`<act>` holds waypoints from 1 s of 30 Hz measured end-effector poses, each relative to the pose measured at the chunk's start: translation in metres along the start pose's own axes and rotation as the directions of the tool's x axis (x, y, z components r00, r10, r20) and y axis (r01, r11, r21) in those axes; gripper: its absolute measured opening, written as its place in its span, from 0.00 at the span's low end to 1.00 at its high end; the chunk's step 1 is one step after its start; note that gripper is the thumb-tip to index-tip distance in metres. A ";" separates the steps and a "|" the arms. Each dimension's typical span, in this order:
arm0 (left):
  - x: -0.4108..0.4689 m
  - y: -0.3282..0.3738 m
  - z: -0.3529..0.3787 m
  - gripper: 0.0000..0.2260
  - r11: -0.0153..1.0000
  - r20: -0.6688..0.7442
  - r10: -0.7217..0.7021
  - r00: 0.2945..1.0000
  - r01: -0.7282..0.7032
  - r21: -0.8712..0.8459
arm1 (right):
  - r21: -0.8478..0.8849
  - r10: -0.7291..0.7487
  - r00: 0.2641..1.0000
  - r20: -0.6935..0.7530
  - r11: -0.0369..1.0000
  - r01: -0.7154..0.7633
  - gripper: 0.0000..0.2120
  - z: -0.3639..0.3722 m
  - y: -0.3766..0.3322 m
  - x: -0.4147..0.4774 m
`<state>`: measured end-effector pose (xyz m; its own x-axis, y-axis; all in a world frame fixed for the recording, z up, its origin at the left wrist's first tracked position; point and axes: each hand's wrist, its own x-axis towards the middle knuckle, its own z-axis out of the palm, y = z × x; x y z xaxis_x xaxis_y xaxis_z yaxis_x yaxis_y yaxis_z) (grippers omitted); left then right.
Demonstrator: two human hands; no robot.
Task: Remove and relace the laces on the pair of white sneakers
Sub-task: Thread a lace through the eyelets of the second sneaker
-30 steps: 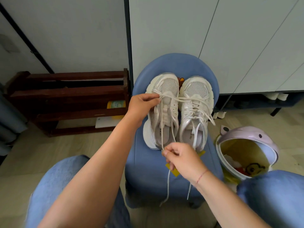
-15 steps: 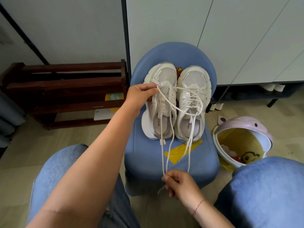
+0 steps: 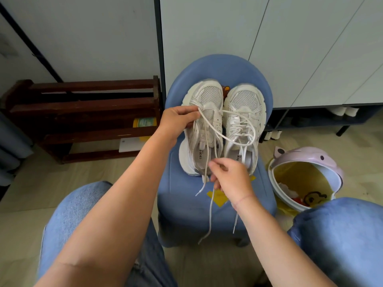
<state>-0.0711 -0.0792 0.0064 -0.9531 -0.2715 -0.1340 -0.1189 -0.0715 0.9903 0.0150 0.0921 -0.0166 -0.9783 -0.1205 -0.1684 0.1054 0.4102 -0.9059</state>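
Two white sneakers (image 3: 209, 96) sit on the blue chair (image 3: 217, 67), and the left hand (image 3: 178, 121) pinches the lace (image 3: 207, 123) up by the toe holes while the right hand (image 3: 230, 179) pinches it down by the heel, so it runs toe to heel between them.

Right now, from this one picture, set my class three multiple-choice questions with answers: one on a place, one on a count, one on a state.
1. Where do the white sneakers rest?
A. on a table
B. on the blue stool
C. in a drawer

2. How many sneakers are there?
A. two
B. one
C. four

3. What is the left hand doing?
A. lying flat on a knee
B. hanging idle
C. pinching a lace

Answers:
1 B: both sit on its seat.
2 A: a pair lies side by side.
3 C: its thumb and fingers close on the lace.
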 end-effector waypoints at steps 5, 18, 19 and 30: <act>0.002 -0.002 -0.001 0.11 1.000 0.001 0.007 1.000 -0.007 0.006 | 0.236 0.173 0.983 0.067 0.954 -0.184 0.10 0.017 -0.011 0.023; 0.001 -0.001 0.000 0.08 1.000 0.013 0.004 1.000 -0.004 -0.018 | -0.022 0.344 0.851 0.397 0.930 -0.366 0.09 0.022 0.076 -0.067; 0.001 -0.001 0.000 0.08 1.000 0.013 0.005 1.000 -0.005 -0.019 | -0.053 0.339 0.860 0.381 0.937 -0.345 0.09 0.021 0.078 -0.066; 0.001 -0.002 0.000 0.08 0.999 0.015 0.001 1.000 -0.001 -0.035 | 0.157 0.062 0.996 0.064 0.985 -0.071 0.08 0.008 -0.001 0.008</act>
<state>-0.0723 -0.0793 0.0043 -0.9571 -0.2575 -0.1324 -0.1087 -0.1045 0.9886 0.0088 0.0830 -0.0202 -0.9566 -0.1525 -0.2483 0.2012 0.2710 -0.9413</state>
